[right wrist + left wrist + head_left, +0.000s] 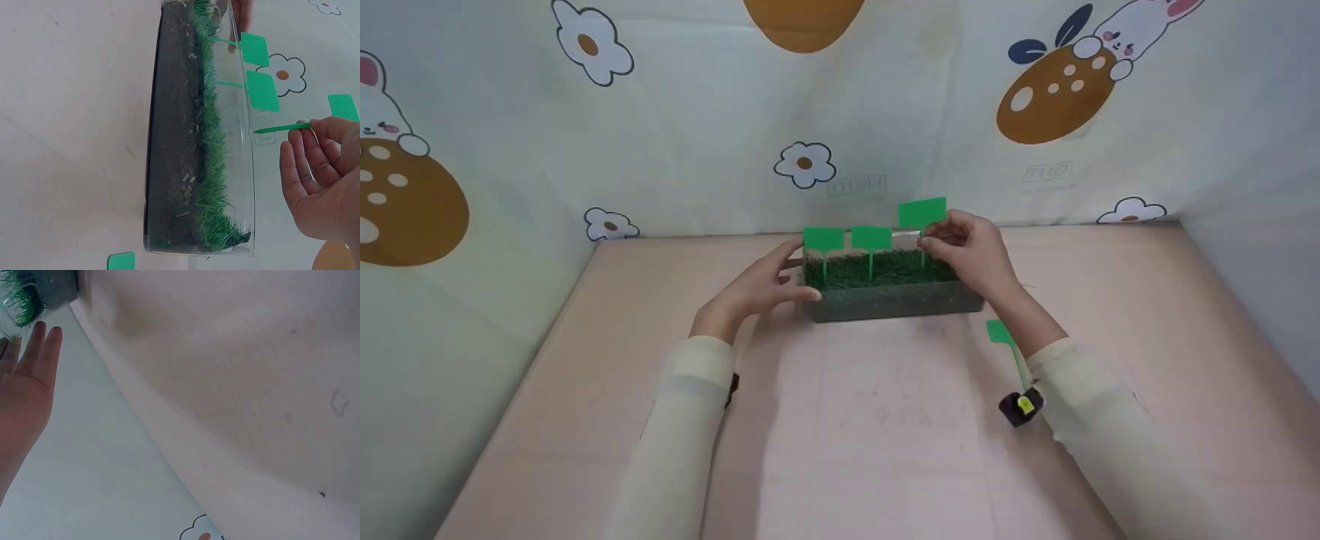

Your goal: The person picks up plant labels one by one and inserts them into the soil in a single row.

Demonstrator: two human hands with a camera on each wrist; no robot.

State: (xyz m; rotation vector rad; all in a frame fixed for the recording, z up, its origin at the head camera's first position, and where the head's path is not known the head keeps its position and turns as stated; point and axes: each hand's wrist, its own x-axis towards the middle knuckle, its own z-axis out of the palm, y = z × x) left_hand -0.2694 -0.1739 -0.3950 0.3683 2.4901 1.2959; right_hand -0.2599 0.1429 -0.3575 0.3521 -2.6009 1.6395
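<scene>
A clear rectangular planter (896, 302) holds dark soil and short green grass (211, 140). Two green plant labels, a left one (823, 238) and a middle one (871, 238), stand upright in the grass. My right hand (979, 255) pinches a third plant label (922, 213) by its stem, over the right part of the planter. In the right wrist view this label's pointed tip shows beside the planter's rim, apart from the grass. My left hand (754, 289) spans the planter's left end, thumb at the front corner; its fingers (48, 354) are straight in the left wrist view.
Another green plant label (1000, 331) lies on the pink tabletop (885, 420), near my right forearm. A black wrist camera (1021, 407) sits at the right sleeve. Behind the planter rises a pale curtain (697, 150) printed with flowers and rabbits.
</scene>
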